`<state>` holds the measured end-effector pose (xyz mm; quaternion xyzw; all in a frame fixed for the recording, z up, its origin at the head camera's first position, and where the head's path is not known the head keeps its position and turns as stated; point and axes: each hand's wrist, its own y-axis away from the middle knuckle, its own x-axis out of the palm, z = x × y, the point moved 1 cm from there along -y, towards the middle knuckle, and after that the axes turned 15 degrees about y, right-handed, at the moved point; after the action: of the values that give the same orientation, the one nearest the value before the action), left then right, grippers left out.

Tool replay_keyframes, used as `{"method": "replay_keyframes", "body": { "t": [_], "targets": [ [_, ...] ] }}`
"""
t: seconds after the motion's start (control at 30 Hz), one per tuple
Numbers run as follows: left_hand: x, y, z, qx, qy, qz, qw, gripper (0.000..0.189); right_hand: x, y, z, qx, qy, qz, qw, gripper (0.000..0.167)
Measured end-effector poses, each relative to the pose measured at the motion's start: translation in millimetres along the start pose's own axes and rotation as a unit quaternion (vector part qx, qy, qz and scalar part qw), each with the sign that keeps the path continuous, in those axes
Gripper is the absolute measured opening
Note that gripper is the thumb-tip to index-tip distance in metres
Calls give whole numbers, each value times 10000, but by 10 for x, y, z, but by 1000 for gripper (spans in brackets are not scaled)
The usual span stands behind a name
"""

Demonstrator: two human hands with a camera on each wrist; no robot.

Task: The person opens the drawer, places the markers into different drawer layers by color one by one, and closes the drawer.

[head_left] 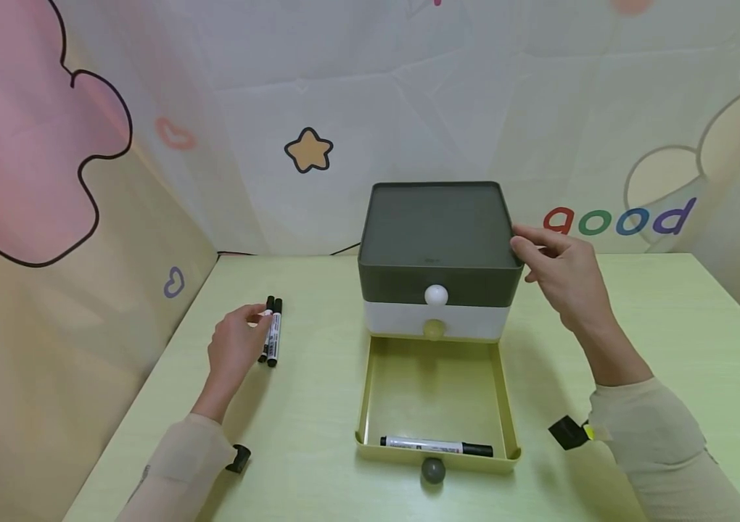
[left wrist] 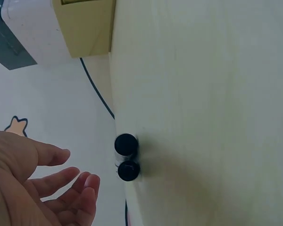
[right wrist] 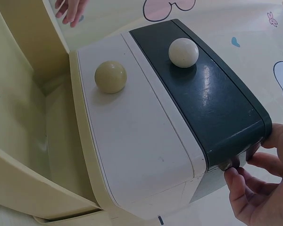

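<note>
A three-drawer box (head_left: 438,232) stands mid-table with a dark green top drawer (right wrist: 212,89), a white middle drawer (right wrist: 141,141) and a yellow-green bottom drawer (head_left: 370,391) pulled out toward me. One black-capped marker (head_left: 435,445) lies in the open drawer. My right hand (head_left: 540,254) grips the box's top right corner, thumb and fingers (right wrist: 259,165) curled around the dark part. My left hand (head_left: 246,326) hovers with relaxed fingers beside two markers (head_left: 272,332) lying side by side on the table. In the left wrist view the left hand (left wrist: 61,174) holds nothing, and the two markers (left wrist: 126,157) show end-on.
The light green table (head_left: 670,326) is walled by cartoon-print sheets behind and at both sides. A dark cable (left wrist: 96,92) runs behind the box. Round knobs mark the drawers: white (head_left: 436,294), cream (head_left: 434,328) and grey (head_left: 433,470).
</note>
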<state>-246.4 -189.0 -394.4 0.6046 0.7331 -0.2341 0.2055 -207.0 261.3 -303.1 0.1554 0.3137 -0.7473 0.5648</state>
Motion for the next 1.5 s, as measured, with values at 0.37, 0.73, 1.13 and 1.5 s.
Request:
{"method": "replay_keyframes", "body": {
  "t": [0.37,0.73,1.13,1.5],
  "targets": [
    [69,-195,98,-290,-510,163,9981,40,0,9,13,-55,-8,-10,10000,43],
    [106,-281,155,-561,-744,414,9948,42,-5,11,2,-44,37,-8,10000,42],
    [79,-327,166,-725,-1071,605,9898,43,5,-12,-12,-1,37,-3,10000,42],
    [65,-379,196,-625,-1345,584,9872,42,-1,-9,-10,17,19,10,10000,43]
  ]
}}
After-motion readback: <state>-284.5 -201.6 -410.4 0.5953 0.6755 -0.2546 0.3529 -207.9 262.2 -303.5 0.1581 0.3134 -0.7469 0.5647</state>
